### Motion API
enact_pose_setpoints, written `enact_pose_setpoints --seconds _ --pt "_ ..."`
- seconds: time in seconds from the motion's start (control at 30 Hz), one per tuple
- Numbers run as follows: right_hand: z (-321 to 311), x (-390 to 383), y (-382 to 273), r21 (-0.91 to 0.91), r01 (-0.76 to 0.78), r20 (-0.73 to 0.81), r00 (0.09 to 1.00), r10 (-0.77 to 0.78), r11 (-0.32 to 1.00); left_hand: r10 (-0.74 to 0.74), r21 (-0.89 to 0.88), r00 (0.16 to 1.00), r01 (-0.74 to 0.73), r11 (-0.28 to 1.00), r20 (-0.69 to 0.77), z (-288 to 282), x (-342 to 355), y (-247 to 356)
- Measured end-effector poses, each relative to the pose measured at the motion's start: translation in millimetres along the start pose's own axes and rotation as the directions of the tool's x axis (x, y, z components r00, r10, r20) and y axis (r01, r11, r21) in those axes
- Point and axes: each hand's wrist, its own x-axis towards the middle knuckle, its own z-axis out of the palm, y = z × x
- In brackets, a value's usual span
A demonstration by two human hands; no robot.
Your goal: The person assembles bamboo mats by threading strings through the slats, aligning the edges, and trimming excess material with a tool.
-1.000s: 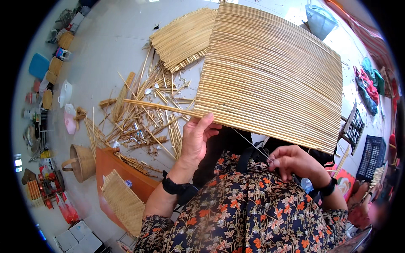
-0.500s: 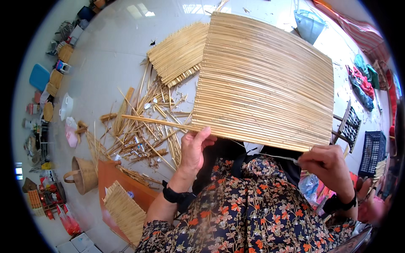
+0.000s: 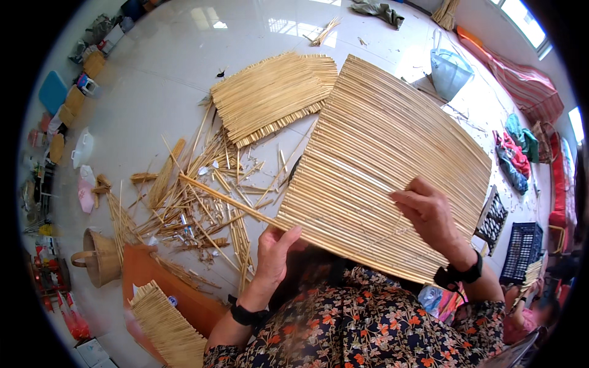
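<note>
A large panel of straw stalks (image 3: 392,165), laid side by side and stitched together, tilts across my front. My left hand (image 3: 273,254) is closed on its near left corner, thumb on top and the other fingers underneath. From that corner a long loose stalk (image 3: 224,197) juts out to the left. Over the right part of the panel is my right hand (image 3: 426,216), its fingertips pinched together. Whatever they hold, perhaps a thin thread, is too fine to make out. My left fingers are partly hidden behind the panel.
Finished straw panels (image 3: 270,95) lie stacked on the floor beyond. Loose straw and scraps (image 3: 190,208) litter the left, near a woven basket (image 3: 101,257) and an orange board (image 3: 175,279). At right stand a dark plastic crate (image 3: 521,251) and a pale blue bucket (image 3: 451,70).
My right hand has gone from the panel's near edge, where it pulled a pale cord, up and left over the panel's face. The panel has tilted, its right side nearer me. The left hand keeps its grip.
</note>
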Motion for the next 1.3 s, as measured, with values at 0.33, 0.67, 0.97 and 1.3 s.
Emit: enact_pose_setpoints --seconds 0.33,0.67,0.97,1.3 --pt "66 25 -2 0.083 0.100 0.186 0.976 -0.114 0.992 0.160 -0.003 0.986 -0.160 0.987 -0.052 7 0 6" --pt "82 17 11 0.053 0.166 0.050 0.984 -0.168 0.985 0.065 -0.104 0.998 -0.066 0.992 -0.009 -7 7 1" --pt "92 16 11 0.049 0.115 0.048 0.992 -0.117 0.992 0.107 0.022 0.993 -0.106 0.994 -0.058 3 4 10" --pt "96 10 15 0.113 0.074 -0.012 0.997 -0.073 0.991 0.062 -0.082 0.992 -0.071 0.994 -0.109 -6 5 5"
